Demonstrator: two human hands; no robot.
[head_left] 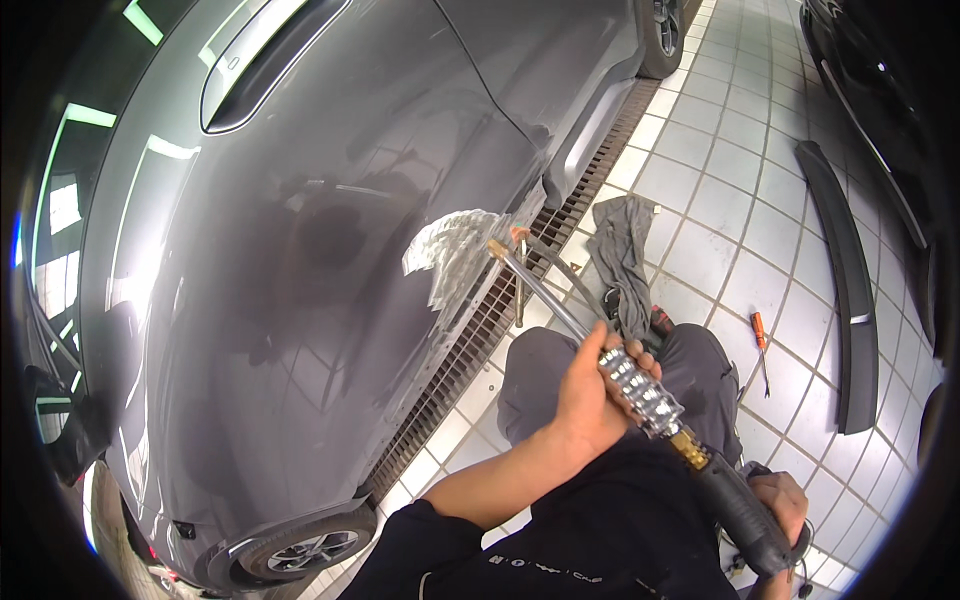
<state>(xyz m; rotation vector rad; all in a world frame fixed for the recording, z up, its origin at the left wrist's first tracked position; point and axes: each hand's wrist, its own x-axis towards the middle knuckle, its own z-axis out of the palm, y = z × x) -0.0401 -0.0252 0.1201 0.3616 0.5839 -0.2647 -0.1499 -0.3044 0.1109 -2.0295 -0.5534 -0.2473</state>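
A slide-hammer dent puller (560, 305) with a long steel rod runs across my lap toward the grey car. My left hand (590, 395) is wrapped round its ridged chrome weight. My right hand (782, 500) is closed on the thick black rear handle, its fingers partly hidden. The brass-coloured tip (497, 248) points at a sanded bare-metal patch (450, 250) low on the car body (250, 300); whether it touches I cannot tell. Beside the tip, a clamp (520, 240) with a reddish part sits at the panel's lower edge, a dark cable leading from it.
A floor grate (440, 385) runs along under the car. On the tiles lie a grey cloth (622, 250), an orange-handled screwdriver (758, 330) and a long black trim panel (845, 290). A dark car (880, 100) stands at the right. My knees are bent near the cloth.
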